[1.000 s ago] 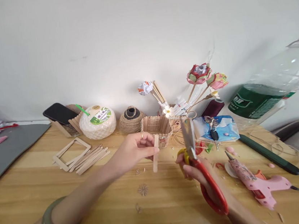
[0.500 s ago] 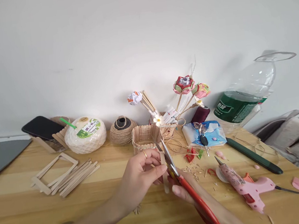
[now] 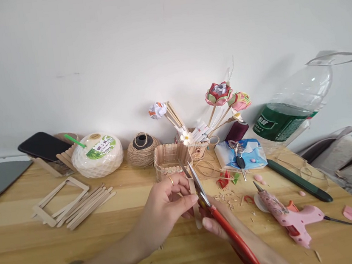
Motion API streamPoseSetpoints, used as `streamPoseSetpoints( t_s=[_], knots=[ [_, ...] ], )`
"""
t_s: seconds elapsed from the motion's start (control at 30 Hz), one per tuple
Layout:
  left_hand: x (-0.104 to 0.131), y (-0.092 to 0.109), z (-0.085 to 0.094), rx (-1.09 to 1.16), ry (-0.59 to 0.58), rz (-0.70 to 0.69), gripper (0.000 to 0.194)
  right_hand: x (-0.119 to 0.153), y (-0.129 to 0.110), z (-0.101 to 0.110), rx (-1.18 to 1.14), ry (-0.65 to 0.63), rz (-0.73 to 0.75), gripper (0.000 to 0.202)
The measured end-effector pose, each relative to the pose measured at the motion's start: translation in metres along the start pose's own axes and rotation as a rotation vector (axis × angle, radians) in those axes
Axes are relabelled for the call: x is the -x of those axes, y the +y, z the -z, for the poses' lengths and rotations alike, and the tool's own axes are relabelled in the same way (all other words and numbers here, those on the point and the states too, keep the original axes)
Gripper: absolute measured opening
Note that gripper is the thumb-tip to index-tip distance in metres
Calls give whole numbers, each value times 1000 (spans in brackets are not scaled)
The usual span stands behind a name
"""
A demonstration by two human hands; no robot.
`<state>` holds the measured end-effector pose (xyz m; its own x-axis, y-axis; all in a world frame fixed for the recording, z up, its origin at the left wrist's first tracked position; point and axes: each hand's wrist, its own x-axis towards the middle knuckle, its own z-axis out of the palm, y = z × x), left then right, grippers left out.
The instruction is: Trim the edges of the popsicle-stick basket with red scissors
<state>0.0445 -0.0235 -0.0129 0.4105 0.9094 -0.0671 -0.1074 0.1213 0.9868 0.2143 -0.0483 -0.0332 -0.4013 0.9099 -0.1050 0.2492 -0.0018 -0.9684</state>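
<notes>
Between its thumb and fingers, my left hand [image 3: 168,203] pinches a flat wooden craft stick [image 3: 196,211], held nearly upright. My right hand [image 3: 219,225] is wrapped round red-handled scissors [image 3: 229,230], partly hidden behind them. The scissor blades are apart and point up and away, right beside the top end of the stick. Just beyond the blades stands a small box made of craft sticks [image 3: 169,156]. Small wood offcuts [image 3: 227,198] lie on the table to the right of the scissors.
At left are a stick frame [image 3: 46,214], loose sticks [image 3: 89,207], a white round container [image 3: 99,158] and a phone [image 3: 41,146]. Twine [image 3: 143,151] and paper flowers [image 3: 218,93] stand at the back. A pink glue gun [image 3: 299,219] and large bottle [image 3: 286,118] are at right.
The view has shifted slightly. The lower end of the stick has swung a little to the right; both hands keep their holds.
</notes>
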Motion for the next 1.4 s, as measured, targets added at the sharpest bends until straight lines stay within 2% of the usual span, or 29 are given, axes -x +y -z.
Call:
streamPoseSetpoints(
  t_s=[0.23,0.6,0.87,1.07,1.4],
  knots=[
    [2,4,-1,-4,-8,7,9,-1,2,1,-7,-30,6,43],
    [0,1,2,-35,-34,6,9,-3,5,2,35,-40,64,46],
    [-1,6,7,-124,-24,-17,9,1,-5,2,106,42,11,52],
    [-3,11,13,-215,-34,-10,11,1,-9,4,115,-3,-57,54],
    [-5,19,18,-347,-40,-18,9,1,-9,5,166,22,-46,55]
  ],
)
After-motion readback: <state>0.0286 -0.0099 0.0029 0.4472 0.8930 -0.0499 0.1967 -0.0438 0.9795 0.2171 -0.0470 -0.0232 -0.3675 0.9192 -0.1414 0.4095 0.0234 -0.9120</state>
